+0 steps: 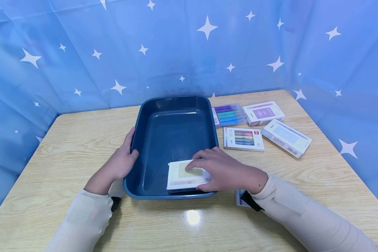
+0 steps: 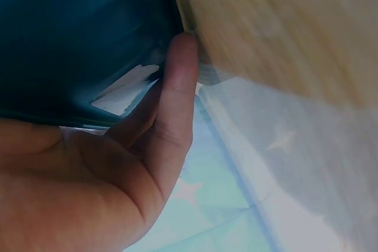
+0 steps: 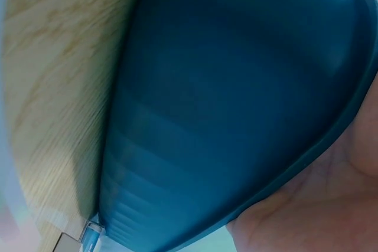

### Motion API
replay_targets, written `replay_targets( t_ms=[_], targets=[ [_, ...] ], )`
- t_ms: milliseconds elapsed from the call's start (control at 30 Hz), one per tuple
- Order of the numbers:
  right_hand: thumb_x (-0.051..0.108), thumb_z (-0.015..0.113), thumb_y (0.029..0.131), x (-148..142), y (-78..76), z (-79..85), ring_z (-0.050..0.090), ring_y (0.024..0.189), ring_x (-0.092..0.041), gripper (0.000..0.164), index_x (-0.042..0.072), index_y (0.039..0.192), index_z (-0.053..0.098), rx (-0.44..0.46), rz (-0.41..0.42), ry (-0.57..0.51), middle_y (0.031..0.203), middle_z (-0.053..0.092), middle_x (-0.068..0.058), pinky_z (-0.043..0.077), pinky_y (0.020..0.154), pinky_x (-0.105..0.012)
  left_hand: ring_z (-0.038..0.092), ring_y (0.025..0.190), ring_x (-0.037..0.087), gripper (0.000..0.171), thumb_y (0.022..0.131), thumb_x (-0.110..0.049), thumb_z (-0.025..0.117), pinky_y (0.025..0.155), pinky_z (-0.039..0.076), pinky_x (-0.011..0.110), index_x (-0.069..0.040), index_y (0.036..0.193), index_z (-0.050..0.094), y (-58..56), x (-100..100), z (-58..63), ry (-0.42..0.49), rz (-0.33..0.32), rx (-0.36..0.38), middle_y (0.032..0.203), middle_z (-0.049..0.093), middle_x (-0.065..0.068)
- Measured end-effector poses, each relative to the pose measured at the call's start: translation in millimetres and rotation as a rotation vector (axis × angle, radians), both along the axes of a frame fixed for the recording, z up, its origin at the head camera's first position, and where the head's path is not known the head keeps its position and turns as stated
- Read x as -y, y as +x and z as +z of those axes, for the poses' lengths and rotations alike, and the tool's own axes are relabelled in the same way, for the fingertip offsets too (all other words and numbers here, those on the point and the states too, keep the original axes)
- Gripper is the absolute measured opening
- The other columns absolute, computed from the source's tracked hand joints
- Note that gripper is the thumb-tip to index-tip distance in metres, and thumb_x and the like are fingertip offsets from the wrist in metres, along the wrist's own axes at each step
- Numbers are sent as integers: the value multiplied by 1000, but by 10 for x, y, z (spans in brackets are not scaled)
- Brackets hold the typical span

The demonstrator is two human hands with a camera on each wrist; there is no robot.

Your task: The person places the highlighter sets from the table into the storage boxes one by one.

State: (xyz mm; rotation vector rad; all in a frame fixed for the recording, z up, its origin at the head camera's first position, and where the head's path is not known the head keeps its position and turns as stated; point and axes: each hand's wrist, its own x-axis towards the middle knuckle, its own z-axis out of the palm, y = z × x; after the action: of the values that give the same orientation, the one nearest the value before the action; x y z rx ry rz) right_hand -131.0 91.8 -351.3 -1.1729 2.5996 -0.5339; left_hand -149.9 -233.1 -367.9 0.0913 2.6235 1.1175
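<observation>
A dark blue plastic tray (image 1: 176, 136) stands on the table. My left hand (image 1: 123, 161) holds its left side, the thumb over the rim and the fingers along the outer wall; in the left wrist view those fingers (image 2: 177, 98) lie against the wall. My right hand (image 1: 220, 169) reaches over the tray's near right corner and grips a flat white box with a yellow panel (image 1: 179, 175), thumb on its near edge. The box is inside the tray's outline; whether it touches the bottom I cannot tell. The right wrist view shows the tray's outer wall (image 3: 224, 104) and part of the palm.
Right of the tray lie a clear case of coloured markers (image 1: 230, 114), a white and purple box (image 1: 264, 113), a pen box with a window (image 1: 244, 139) and a white box (image 1: 286, 137). Another box (image 1: 239, 199) is mostly hidden under the right wrist. A starry blue curtain (image 1: 176, 45) stands behind.
</observation>
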Motion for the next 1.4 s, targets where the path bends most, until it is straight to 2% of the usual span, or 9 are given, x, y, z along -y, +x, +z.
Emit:
replay_targets(
  t_ms=[400,933,1200,1400],
  targets=[
    [34,81,81,10,-8,12,53,117,-24,47,28,126,68,21,-20,18,131,61,-3,40,91,-41,66,106,44,71,105,-16,29,67,60,41,-25,160,-15,-9,-1,3,3,-3,-2,157,27,34],
    [33,80,82,2,-10,12,53,120,-24,45,28,126,68,21,-16,24,133,60,-3,40,92,-41,65,108,45,72,105,-16,28,70,60,43,-25,160,-16,-3,-7,15,1,-4,4,158,26,33],
    [37,74,88,-2,-6,5,56,121,-24,30,26,116,72,-30,17,57,132,62,-3,41,94,-41,67,104,43,72,104,-16,28,69,60,43,-24,160,-16,-4,-6,17,-12,-3,-1,156,28,35],
    [38,66,94,-18,4,-17,57,122,-24,30,28,122,71,-84,48,71,136,62,-3,42,95,-42,68,101,41,72,104,-15,28,69,60,43,-23,160,-15,-5,3,6,-8,-4,-2,156,29,35]
  ],
)
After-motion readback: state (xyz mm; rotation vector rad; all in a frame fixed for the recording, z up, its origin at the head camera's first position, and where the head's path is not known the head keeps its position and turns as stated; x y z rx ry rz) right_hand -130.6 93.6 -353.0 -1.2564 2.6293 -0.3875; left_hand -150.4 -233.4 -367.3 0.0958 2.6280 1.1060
